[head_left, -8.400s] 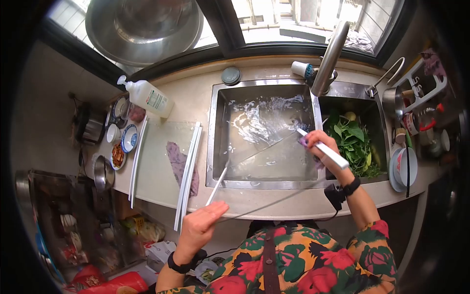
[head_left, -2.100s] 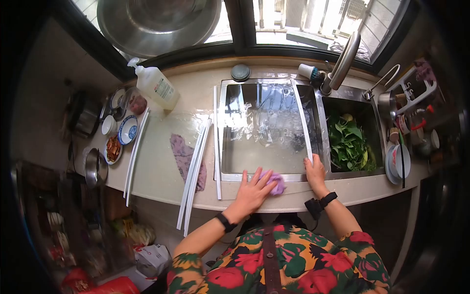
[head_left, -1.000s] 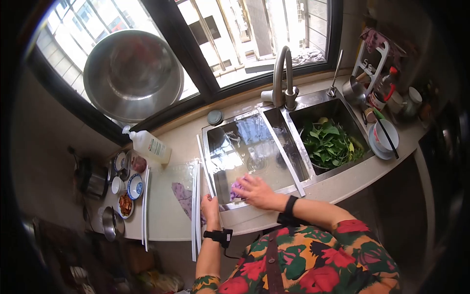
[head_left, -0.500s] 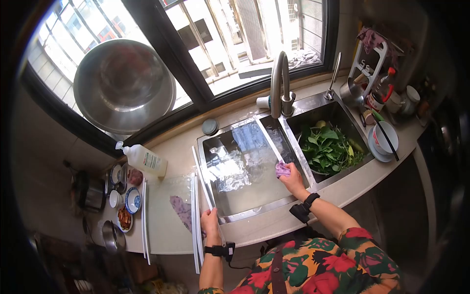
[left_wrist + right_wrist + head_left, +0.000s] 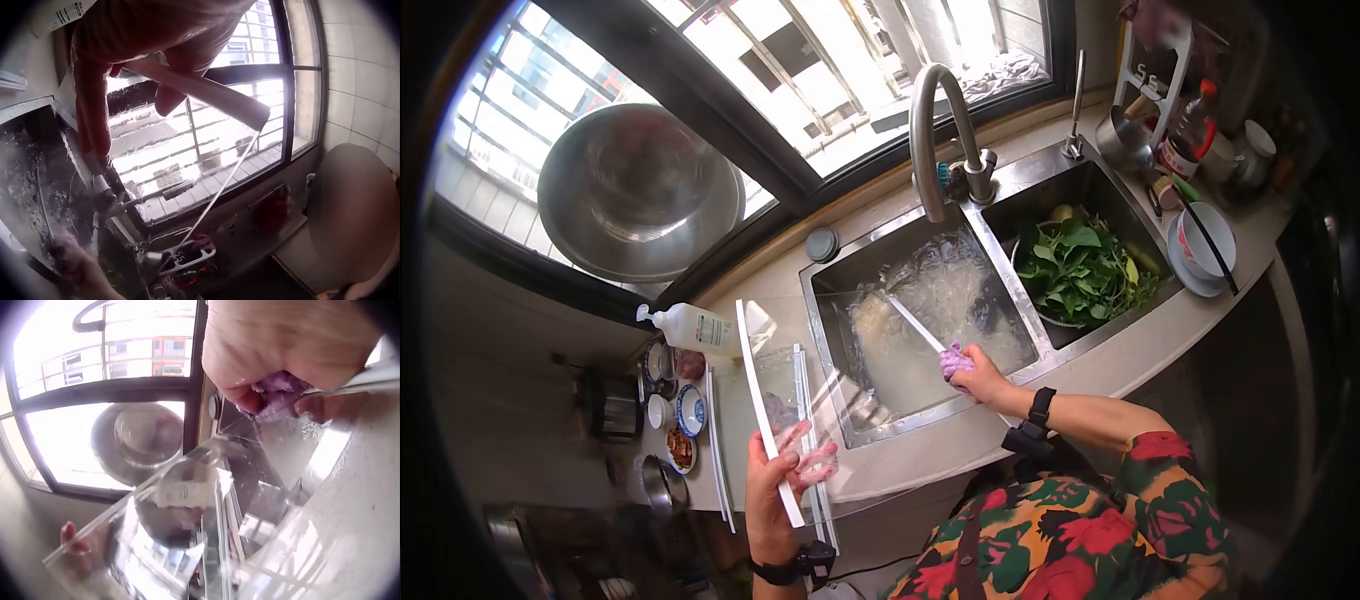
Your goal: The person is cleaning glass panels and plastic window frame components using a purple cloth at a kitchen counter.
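One clear panel (image 5: pixel 855 388) between hands (image 5: pixel 774 490) (image 5: pixel 982 380)

Behind the sink basin (image 5: pixel 860 242) the faucet (image 5: pixel 922 150) is mounted, to its right greens (image 5: pixel 1085 268) are held in an adjoining basin (image 5: pixel 1112 330), to its left a pump bottle (image 5: pixel 700 330) is placed, and above its left part a glass pane (image 5: pixel 855 400) is held.

No lettering can be read. Labels (image 5: pixel 714 332) blur on the white pump bottle (image 5: pixel 684 324), left in the head view, and the red-capped bottle (image 5: pixel 1197 122), upper right.
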A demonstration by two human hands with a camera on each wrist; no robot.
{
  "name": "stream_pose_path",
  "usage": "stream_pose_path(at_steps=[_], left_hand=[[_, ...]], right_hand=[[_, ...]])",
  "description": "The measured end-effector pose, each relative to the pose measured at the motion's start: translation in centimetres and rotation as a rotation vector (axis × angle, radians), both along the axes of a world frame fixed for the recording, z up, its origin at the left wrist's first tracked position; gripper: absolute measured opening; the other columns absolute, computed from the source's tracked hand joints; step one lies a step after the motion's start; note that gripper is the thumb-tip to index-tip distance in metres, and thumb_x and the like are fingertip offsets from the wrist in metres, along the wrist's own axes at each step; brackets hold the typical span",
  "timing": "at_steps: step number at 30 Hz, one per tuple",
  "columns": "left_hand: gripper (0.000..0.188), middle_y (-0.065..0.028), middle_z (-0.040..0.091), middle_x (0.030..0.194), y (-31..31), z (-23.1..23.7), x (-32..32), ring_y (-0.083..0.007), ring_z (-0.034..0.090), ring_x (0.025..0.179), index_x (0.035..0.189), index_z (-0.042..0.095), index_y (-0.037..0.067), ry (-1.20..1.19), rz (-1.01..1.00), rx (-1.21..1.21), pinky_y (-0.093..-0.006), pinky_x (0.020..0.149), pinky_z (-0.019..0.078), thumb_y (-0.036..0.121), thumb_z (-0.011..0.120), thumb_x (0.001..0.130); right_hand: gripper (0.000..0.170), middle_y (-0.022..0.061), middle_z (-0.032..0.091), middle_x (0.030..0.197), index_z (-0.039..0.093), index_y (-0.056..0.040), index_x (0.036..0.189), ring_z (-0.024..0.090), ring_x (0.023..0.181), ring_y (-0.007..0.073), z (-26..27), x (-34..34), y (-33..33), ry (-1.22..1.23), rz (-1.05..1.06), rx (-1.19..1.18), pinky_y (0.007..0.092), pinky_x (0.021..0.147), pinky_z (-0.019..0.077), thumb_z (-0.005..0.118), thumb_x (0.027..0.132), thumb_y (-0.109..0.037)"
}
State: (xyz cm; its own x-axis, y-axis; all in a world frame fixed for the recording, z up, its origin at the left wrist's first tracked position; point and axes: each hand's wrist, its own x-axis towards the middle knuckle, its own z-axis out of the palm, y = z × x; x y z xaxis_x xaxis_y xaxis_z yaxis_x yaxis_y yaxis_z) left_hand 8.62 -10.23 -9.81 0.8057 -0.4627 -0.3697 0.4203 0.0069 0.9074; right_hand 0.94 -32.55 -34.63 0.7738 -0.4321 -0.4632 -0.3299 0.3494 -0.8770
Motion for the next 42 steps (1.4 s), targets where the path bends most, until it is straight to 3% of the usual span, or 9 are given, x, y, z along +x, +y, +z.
stream_pose_path(at_steps=[1, 5, 8, 10, 18, 21, 24, 33, 42], left_hand=[[0.064, -0.0265, 0.034, 0.127, 0.1, 0.1, -0.2, -0.0453, 0.054, 0.096, 0.129, 0.022, 0.005, -0.013, -0.069, -0.021, -0.0462, 0.073, 0.0527, 0.01, 0.047, 0.07], [0.076, -0.0262, 0.033, 0.128, 0.2, 0.9, -0.6, -0.047, 0.053, 0.097, 0.136, 0.012, 0.006, -0.024, -0.068, -0.071, -0.0489, 0.072, 0.0526, 0.011, 0.046, 0.068], [0.079, -0.0256, 0.035, 0.127, -0.4, 2.7, -1.5, -0.0475, 0.052, 0.098, 0.136, 0.013, 0.004, -0.049, -0.033, -0.024, -0.0492, 0.07, 0.0536, 0.01, 0.047, 0.065], [0.083, -0.0259, 0.039, 0.123, -1.7, 4.7, -2.6, -0.0463, 0.054, 0.097, 0.135, 0.014, 0.003, -0.07, 0.041, 0.045, -0.0467, 0.064, 0.0562, 0.005, 0.047, 0.058], [0.089, -0.0257, 0.039, 0.126, -1.3, 6.2, -4.4, -0.0455, 0.054, 0.097, 0.136, 0.014, 0.005, -0.093, 0.159, 0.177, -0.0486, 0.065, 0.0563, -0.004, 0.043, 0.053], [0.089, -0.0237, 0.038, 0.128, 0.2, 5.8, -5.9, -0.044, 0.054, 0.098, 0.136, 0.013, 0.006, -0.091, 0.19, 0.158, -0.0483, 0.066, 0.0562, -0.006, 0.043, 0.054], [0.089, -0.0206, 0.037, 0.131, 0.9, 6.0, -7.3, -0.0412, 0.054, 0.101, 0.137, 0.013, 0.008, -0.074, 0.194, 0.153, -0.047, 0.069, 0.0557, -0.008, 0.044, 0.055], [0.093, -0.0197, 0.037, 0.132, 2.6, 6.9, -10.3, -0.0385, 0.056, 0.1, 0.138, 0.014, 0.01, -0.159, 0.24, 0.271, -0.0447, 0.073, 0.0547, -0.013, 0.044, 0.054], [0.087, -0.0189, 0.038, 0.131, 2.8, 6.9, -10.5, -0.0367, 0.054, 0.103, 0.136, 0.02, 0.009, -0.153, 0.138, 0.336, -0.0431, 0.078, 0.0527, -0.012, 0.046, 0.056]], right_hand=[[0.051, 0.0069, 0.051, 0.075, 0.039, -0.0044, 0.108, 0.047, 0.053, 0.0125, -0.1, -0.1, 0.2, 0.012, 0.013, 0.013, 0.0272, 0.035, 0.0373, 0.062, 0.066, -0.021], [0.043, 0.0034, 0.046, 0.071, 0.039, -0.0072, 0.104, 0.042, 0.049, 0.0095, 0.5, 0.0, 1.8, 0.015, -0.014, 0.069, 0.0244, 0.032, 0.0314, 0.061, 0.067, -0.014], [0.047, 0.0029, 0.046, 0.07, 0.037, -0.0076, 0.108, 0.041, 0.048, 0.0094, 1.3, 0.3, 2.5, 0.024, 0.02, 0.103, 0.024, 0.033, 0.0317, 0.06, 0.067, -0.015], [0.055, 0.0057, 0.05, 0.076, 0.037, -0.0053, 0.112, 0.048, 0.056, 0.0125, 1.6, 0.4, 2.9, -0.021, 0.067, 0.23, 0.0267, 0.037, 0.038, 0.061, 0.066, -0.022], [0.054, 0.0043, 0.048, 0.072, 0.03, -0.0073, 0.114, 0.047, 0.055, 0.0101, -0.1, 4.6, 3.3, -0.191, 0.253, 0.348, 0.0277, 0.038, 0.0411, 0.06, 0.07, -0.012], [0.052, 0.0088, 0.051, 0.09, 0.023, -0.0106, 0.116, 0.054, 0.059, 0.016, 0.2, 6.6, 2.1, -0.145, 0.408, 0.374, 0.0353, 0.039, 0.0486, 0.059, 0.079, -0.008], [0.051, 0.0089, 0.05, 0.096, 0.024, -0.0123, 0.115, 0.057, 0.06, 0.0189, -0.3, 7.6, 2.5, -0.16, 0.44, 0.42, 0.0367, 0.039, 0.0504, 0.059, 0.078, -0.009], [0.046, 0.0092, 0.052, 0.088, 0.027, -0.0134, 0.111, 0.057, 0.053, 0.0167, 2.0, 14.8, 2.6, -0.313, 0.042, 0.547, 0.0306, 0.042, 0.0494, 0.059, 0.079, -0.009], [0.053, 0.0081, 0.052, 0.088, 0.025, -0.0145, 0.116, 0.057, 0.059, 0.0181, 2.7, 18.3, -1.4, -0.316, -0.105, 0.51, 0.0332, 0.045, 0.0505, 0.061, 0.078, -0.01]])
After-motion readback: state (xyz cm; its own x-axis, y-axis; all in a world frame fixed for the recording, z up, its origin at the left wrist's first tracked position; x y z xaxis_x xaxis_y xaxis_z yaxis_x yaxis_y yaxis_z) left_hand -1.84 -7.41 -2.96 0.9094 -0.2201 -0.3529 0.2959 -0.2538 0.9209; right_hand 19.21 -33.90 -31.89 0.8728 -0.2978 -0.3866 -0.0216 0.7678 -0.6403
